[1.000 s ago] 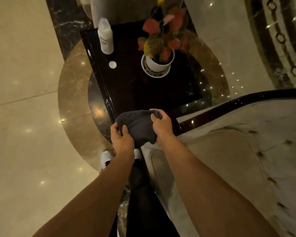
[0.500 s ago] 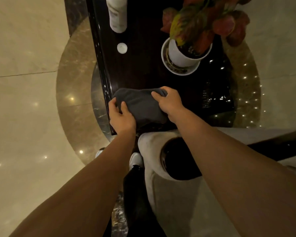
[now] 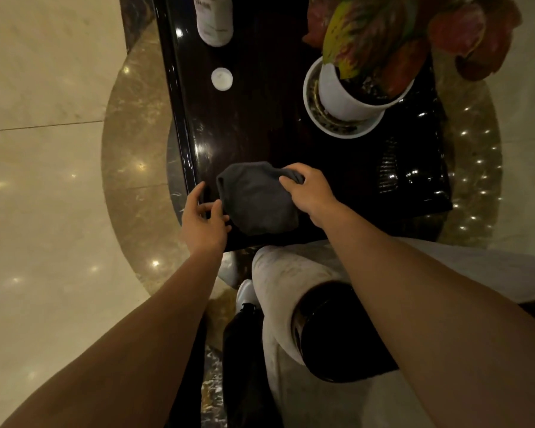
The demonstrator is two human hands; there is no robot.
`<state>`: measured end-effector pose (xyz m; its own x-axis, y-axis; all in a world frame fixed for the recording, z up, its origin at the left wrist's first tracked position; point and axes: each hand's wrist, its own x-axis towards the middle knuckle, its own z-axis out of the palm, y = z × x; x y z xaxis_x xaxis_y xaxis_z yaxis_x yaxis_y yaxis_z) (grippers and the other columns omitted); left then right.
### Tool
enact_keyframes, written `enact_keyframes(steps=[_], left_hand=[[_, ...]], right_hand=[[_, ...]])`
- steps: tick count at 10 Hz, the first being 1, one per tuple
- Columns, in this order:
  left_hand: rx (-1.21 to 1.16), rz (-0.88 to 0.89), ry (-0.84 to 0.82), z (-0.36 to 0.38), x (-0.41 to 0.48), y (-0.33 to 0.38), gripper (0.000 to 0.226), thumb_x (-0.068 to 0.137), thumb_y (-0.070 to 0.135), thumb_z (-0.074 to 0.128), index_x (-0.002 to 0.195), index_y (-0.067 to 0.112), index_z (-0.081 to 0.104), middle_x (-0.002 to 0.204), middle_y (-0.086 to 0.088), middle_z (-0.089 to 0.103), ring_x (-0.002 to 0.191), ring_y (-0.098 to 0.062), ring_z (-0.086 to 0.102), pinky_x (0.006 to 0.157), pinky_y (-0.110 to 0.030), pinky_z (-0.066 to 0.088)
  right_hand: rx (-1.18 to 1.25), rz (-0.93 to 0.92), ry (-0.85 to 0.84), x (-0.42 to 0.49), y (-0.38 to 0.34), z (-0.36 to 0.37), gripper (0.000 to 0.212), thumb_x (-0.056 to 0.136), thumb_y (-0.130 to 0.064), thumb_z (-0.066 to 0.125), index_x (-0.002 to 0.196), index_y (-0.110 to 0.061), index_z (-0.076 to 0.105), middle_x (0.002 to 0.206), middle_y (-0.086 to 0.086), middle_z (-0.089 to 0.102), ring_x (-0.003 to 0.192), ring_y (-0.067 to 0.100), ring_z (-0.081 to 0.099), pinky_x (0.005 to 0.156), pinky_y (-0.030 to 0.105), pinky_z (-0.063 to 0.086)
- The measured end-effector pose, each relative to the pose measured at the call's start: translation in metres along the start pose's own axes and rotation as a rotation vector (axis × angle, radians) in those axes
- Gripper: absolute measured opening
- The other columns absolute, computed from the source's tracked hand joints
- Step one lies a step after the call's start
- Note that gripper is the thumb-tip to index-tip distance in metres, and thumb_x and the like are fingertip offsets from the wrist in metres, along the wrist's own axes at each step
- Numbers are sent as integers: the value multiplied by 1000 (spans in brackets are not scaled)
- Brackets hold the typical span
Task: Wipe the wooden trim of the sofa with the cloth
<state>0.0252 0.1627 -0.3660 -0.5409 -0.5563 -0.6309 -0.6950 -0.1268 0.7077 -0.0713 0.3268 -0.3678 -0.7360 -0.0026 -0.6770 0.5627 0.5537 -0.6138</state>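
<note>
Overhead view from the head camera. Dark cloth (image 3: 257, 199), bunched, lying on the glossy dark worktop (image 3: 260, 125) near its near-left corner, just inside the near edge. Right hand (image 3: 311, 191) resting on the cloth's right side, fingers (image 3: 291, 182) curled and pinching a fold at its far-right part. Left hand (image 3: 203, 219) at the worktop's left edge, just beside the cloth; fingers spread and released, thumb tip near or touching the cloth's left margin, contact not clear. Both forearms bare, reaching from the lower frame.

Further along the worktop: white bottle (image 3: 214, 21) near the far-left edge, partly cut off by the frame; small white cap (image 3: 222, 78) apart from it, nearer the cloth. White pot (image 3: 346, 94) standing in a white saucer (image 3: 331, 125) toward the right side, holding a plant (image 3: 383, 35) with red and yellow-green leaves.

Below the worktop's near edge: pale upholstered sofa arm (image 3: 278, 273), its rounded end faced with dark glossy wooden trim (image 3: 337, 332), well apart from the cloth and untouched by either hand. White shoe (image 3: 246, 293) and dark trouser leg (image 3: 244, 350) visible between the sofa arm and the left forearm. Polished marble floor (image 3: 44, 180) all around, with scattered light reflections.
</note>
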Motion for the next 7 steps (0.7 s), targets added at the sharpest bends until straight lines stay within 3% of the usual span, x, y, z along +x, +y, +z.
enact_keyframes(steps=[2, 3, 4, 5, 7], left_hand=[[159, 53, -108, 5, 7, -6, 43, 93, 16, 65, 133, 28, 57, 108, -5, 65, 94, -18, 66, 78, -40, 61], [250, 81, -148, 7, 11, -8, 45, 93, 16, 65, 136, 28, 56, 110, -4, 62, 99, -20, 63, 86, -44, 58], [286, 70, -200, 5, 14, -5, 50, 94, 18, 64, 140, 29, 50, 117, -4, 60, 108, -25, 60, 90, -47, 56], [340, 71, -242, -5, 4, 9, 55, 93, 18, 65, 143, 29, 45, 126, -6, 59, 114, -27, 59, 91, -49, 55], [581, 243, -300, -34, -47, 85, 51, 91, 25, 64, 140, 22, 47, 127, -8, 63, 112, -29, 61, 96, -42, 51]], right_hand=[[-165, -71, 92, 9, -4, 6, 21, 99, -21, 61, 118, -11, 63, 112, 6, 64, 98, 16, 56, 79, 27, 43], [-278, -60, 135, 9, -5, 5, 32, 98, -27, 62, 124, -8, 58, 124, 13, 62, 107, 25, 59, 79, 28, 40], [-360, -7, 98, 3, -11, 3, 48, 98, -34, 61, 137, -8, 49, 137, 16, 56, 123, 33, 57, 87, 33, 45], [-435, 74, 38, -16, -21, -9, 57, 99, -34, 58, 147, -10, 37, 145, 19, 45, 127, 38, 52, 93, 41, 48], [-589, 63, -16, -96, -67, -58, 49, 100, -33, 54, 143, -10, 42, 147, 20, 41, 128, 39, 50, 101, 46, 49]])
